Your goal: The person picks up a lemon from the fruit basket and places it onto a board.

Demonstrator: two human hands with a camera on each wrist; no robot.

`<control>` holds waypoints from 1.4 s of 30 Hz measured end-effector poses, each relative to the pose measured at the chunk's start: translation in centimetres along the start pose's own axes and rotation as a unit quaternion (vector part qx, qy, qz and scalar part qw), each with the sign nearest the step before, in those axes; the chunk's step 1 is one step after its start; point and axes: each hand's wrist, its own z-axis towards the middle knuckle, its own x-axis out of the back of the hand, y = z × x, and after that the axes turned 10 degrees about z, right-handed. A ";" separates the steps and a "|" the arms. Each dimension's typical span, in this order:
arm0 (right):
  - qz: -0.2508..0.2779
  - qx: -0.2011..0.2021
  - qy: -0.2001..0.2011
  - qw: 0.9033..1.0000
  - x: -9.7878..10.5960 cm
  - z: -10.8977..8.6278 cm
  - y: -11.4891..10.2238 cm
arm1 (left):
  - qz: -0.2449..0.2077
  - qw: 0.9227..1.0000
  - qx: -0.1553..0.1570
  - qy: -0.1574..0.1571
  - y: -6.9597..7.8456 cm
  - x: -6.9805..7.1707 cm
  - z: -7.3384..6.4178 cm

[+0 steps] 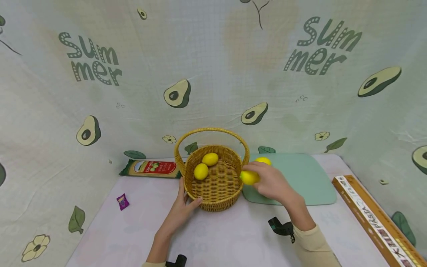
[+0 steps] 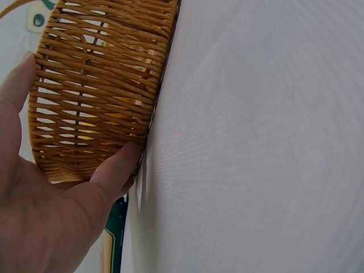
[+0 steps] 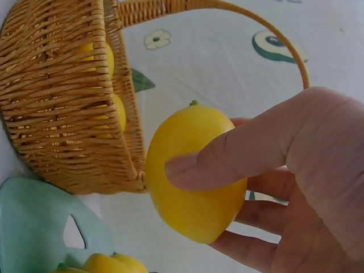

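Note:
A lemon [image 3: 190,170] is pinched between the thumb and fingers of my right hand [image 1: 271,181], just beside the right rim of a wicker basket [image 1: 217,207]. Two more lemons, one in front [image 1: 201,172] and one behind [image 1: 210,159], lie inside the basket towards its left. My left hand [image 1: 181,209] touches the basket's front left wall, thumb and fingers spread along the weave, as the left wrist view [image 2: 57,210] also shows. Beyond my right hand, other lemons [image 3: 114,264] lie at the pale green cutting board [image 1: 300,181], partly hidden in the head view.
A pasta packet [image 1: 155,168] with a red label lies behind and left of the basket. A small purple wrapped sweet [image 1: 122,202] is at the left. Along the right edge stretches a long pasta box [image 1: 373,222]. The basket's tall handle [image 1: 211,129] arches over its opening.

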 end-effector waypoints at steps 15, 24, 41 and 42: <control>-0.005 -0.051 0.018 0.999 2.5 -0.3 3.6 | -0.006 1.000 0.002 0.002 0.1 -0.1 0.1; 0.003 -0.074 0.024 0.997 3.4 -0.2 5.7 | -0.006 1.000 0.003 0.001 0.1 0.0 0.1; 0.012 -0.145 0.046 0.988 3.8 -0.4 12.2 | -0.006 1.000 0.000 0.001 -0.1 0.0 0.2; 0.012 -0.144 0.047 0.988 3.8 -0.4 12.6 | -0.006 1.000 -0.001 0.001 -0.1 -0.1 0.2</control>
